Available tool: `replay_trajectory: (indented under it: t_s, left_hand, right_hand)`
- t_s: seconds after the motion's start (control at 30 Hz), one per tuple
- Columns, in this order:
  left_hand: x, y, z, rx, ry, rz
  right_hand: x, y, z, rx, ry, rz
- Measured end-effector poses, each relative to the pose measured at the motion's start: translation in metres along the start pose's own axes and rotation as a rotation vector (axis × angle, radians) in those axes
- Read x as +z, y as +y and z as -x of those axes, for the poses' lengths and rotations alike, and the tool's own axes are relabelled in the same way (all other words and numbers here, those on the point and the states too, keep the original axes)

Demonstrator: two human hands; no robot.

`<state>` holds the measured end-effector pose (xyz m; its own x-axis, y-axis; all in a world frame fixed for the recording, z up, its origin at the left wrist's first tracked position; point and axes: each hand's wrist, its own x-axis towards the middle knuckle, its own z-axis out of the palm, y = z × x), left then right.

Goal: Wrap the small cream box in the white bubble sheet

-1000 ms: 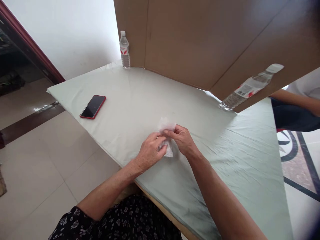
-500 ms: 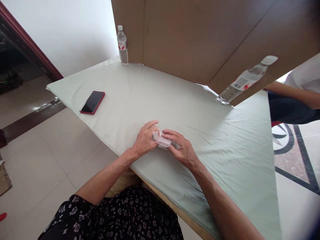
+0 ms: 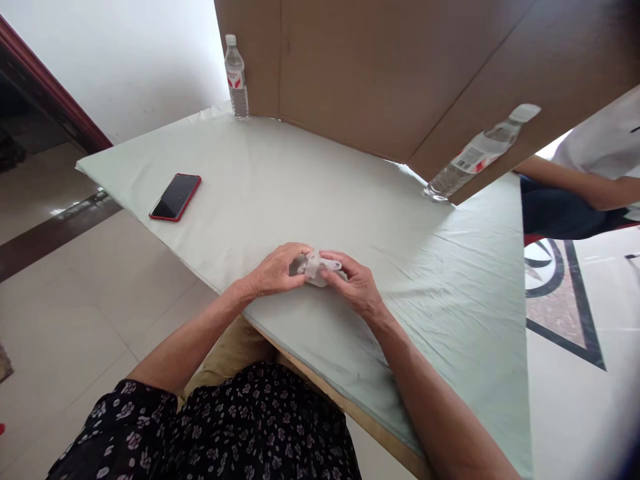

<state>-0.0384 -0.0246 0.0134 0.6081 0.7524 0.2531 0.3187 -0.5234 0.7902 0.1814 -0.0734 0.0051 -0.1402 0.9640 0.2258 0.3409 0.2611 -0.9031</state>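
Observation:
A small whitish, partly see-through object point(image 3: 316, 268) is held between my two hands, just above or on the pale tablecloth. Its right end is a narrow tab with what looks like a small hole; its exact kind I cannot make out. My left hand point(image 3: 281, 268) curves around the left end, thumb and fingertips pinching it. From the other side, my right hand point(image 3: 354, 280) grips it with the thumb in front and the fingers behind. The fingers partly cover the object.
A red-cased phone point(image 3: 175, 197) lies on the cloth-covered table point(image 3: 320, 193) to the left. Behind stands a brown cardboard panel point(image 3: 350, 73), with a water bottle point(image 3: 237, 80) at its left and another bottle point(image 3: 480, 155) at its right. Another person's arm point(image 3: 565, 181) shows at far right.
The small object has been turned between my hands, so its narrow tab now shows on the right. My left fingers have moved round its left end. The whole view has shifted slightly.

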Motion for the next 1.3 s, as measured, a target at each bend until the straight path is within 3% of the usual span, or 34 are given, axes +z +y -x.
replay_trajectory:
  t_s: [0.13,0.27,0.43,0.5,0.87,1.1,1.3]
  left_hand:
    - [0.004,0.0,-0.01,-0.192,0.006,0.254]
    - [0.014,-0.002,-0.013,-0.275,0.042,0.44]
    - [0.029,-0.002,-0.014,-0.345,0.285,0.49]
    - [0.032,-0.002,-0.012,-0.344,0.31,0.519]
    - [0.023,0.001,-0.005,-0.322,0.132,0.539]
    - [0.008,0.0,-0.013,-0.319,-0.057,0.524]
    - [0.005,-0.002,-0.013,-0.271,-0.081,0.458]
  right_hand:
    - [0.005,-0.01,-0.006,0.24,-0.02,-0.065]
    - [0.009,-0.006,-0.011,0.192,0.025,0.099]
    - [0.007,0.003,-0.017,0.194,0.061,0.08]
    - [0.006,0.006,-0.018,0.193,0.082,0.04]
    - [0.018,0.018,-0.003,0.173,0.335,-0.124]
    - [0.019,0.016,-0.002,0.129,0.305,-0.02]
    - [0.022,0.015,-0.004,0.043,0.266,0.134]
